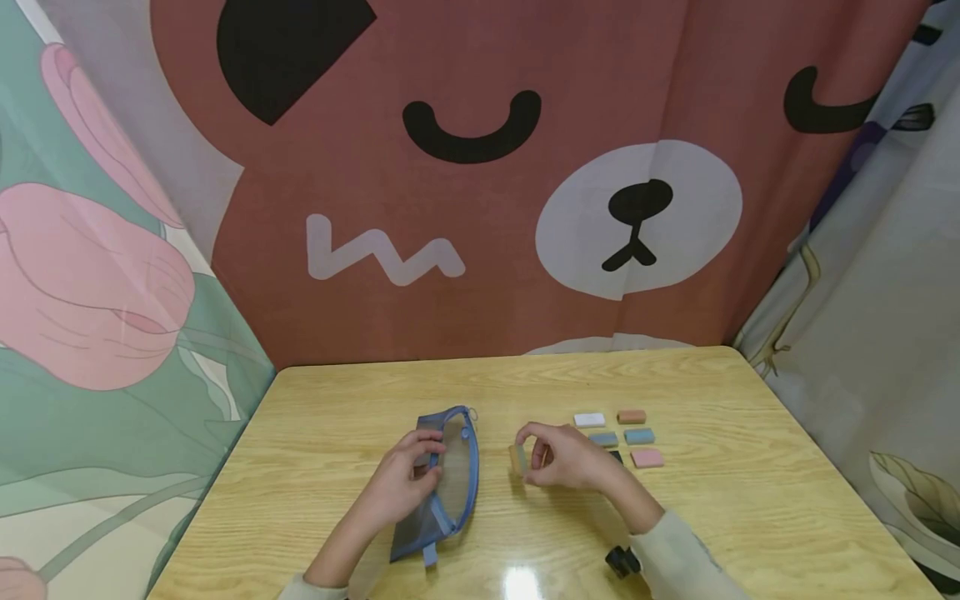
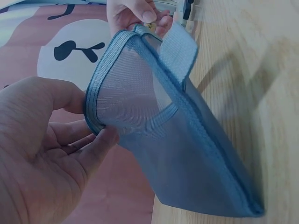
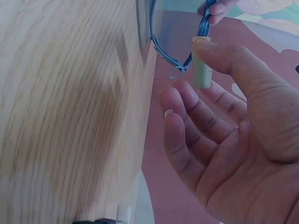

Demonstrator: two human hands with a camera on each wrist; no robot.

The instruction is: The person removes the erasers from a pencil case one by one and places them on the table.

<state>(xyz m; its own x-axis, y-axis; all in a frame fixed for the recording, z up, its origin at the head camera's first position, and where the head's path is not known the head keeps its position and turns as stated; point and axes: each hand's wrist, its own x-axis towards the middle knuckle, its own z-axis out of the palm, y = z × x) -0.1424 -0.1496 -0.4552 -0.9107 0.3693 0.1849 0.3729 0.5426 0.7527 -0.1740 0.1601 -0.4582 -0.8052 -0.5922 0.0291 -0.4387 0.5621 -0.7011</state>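
A blue mesh zip pouch (image 1: 475, 471) stands on the table with its zipped mouth spread open. My left hand (image 1: 397, 475) pinches the pouch's near rim between thumb and fingers; the left wrist view shows the mesh wall (image 2: 135, 93) and a fabric tab (image 2: 180, 51). To the right of the pouch, my right hand (image 1: 562, 457) holds a small pale yellow-green eraser (image 3: 202, 65) by its ends, just above the table and apart from the pouch. In the right wrist view the thumb covers its upper end.
Right of my right hand lie several small blocks like erasers: white (image 1: 588, 420), brown-orange (image 1: 632, 416), grey-blue (image 1: 603, 439), blue (image 1: 639, 436), pink (image 1: 647, 458) and a partly hidden black one (image 1: 617, 456). A black object (image 1: 622, 562) is beside the right sleeve. Curtains border the wooden table (image 1: 300, 467).
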